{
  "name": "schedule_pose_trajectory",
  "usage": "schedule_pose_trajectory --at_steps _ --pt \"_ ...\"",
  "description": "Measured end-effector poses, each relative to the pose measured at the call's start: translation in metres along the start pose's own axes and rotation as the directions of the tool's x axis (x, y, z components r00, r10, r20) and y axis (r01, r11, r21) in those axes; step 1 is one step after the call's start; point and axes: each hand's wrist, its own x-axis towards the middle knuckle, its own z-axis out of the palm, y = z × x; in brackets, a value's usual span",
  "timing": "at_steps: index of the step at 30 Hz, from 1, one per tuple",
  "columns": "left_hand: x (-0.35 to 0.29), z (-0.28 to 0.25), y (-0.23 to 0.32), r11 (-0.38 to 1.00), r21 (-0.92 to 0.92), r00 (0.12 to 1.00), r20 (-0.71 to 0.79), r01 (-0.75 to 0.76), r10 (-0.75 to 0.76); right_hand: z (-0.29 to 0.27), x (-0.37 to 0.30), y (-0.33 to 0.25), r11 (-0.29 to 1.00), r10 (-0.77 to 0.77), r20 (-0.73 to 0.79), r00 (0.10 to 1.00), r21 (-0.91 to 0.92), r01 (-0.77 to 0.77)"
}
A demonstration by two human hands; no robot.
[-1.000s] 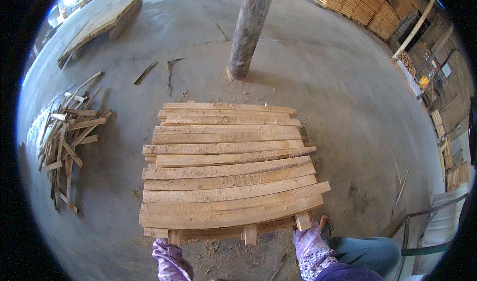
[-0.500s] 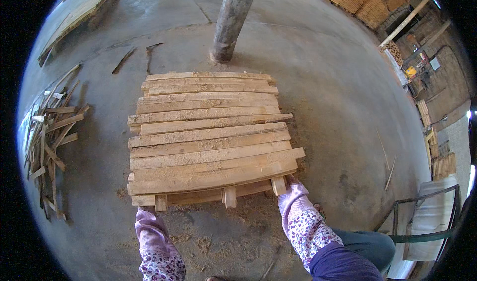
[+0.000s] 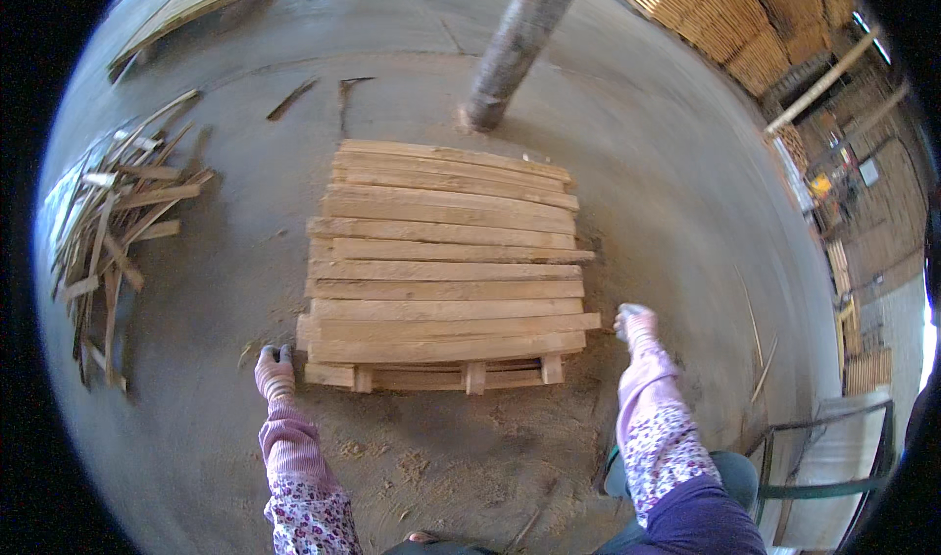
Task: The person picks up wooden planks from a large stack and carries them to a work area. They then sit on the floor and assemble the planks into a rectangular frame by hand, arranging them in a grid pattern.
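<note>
A stack of sawn wooden boards (image 3: 451, 287) lies in front of me on the concrete floor, its top boards running left to right with uneven ends. Short cross-pieces (image 3: 475, 377) poke out beneath its near edge. My left hand (image 3: 274, 371), in a grey-fingered glove, is just off the stack's near left corner, fingers parted and nothing in them. Out past the right end of the boards hangs my right hand (image 3: 637, 322), also gloved, its fingers loosely bent around nothing. Neither hand appears to touch the wood.
Scrap sticks (image 3: 123, 227) are heaped at the left. Beyond the stack stands a round post (image 3: 510, 55). A metal-framed object (image 3: 828, 457) is near my right leg. Sawdust (image 3: 412, 467) covers floor close to me. Piled timber (image 3: 686, 16) rises at the far right.
Both hands have come off the stack's near corners and moved outward, left and right. The near edge of the top boards looks lower. The whole view has shifted slightly.
</note>
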Motion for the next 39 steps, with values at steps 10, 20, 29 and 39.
schedule_pose_trajectory --at_steps 10,20,29,39 --pt "-0.070 0.007 -0.012 0.631 -0.768 0.994 -0.099 -0.105 0.045 0.065 -0.072 -0.223 0.293 -0.448 0.419 0.790 -0.766 0.572" --pt "-0.170 -0.033 0.078 0.257 -0.963 0.996 0.071 0.082 -0.051 0.042 -0.036 -0.184 0.127 -0.224 0.444 0.868 -0.869 0.478" --pt "-0.194 -0.107 0.275 0.608 -0.673 0.866 -0.099 -0.421 0.491 0.055 0.051 -0.168 0.173 -0.100 0.804 0.586 -0.566 0.806" --pt "-0.207 -0.043 0.478 0.673 -0.682 0.879 0.093 -0.286 0.468 0.040 0.150 -0.205 0.981 0.196 0.917 0.348 -0.187 -0.060"
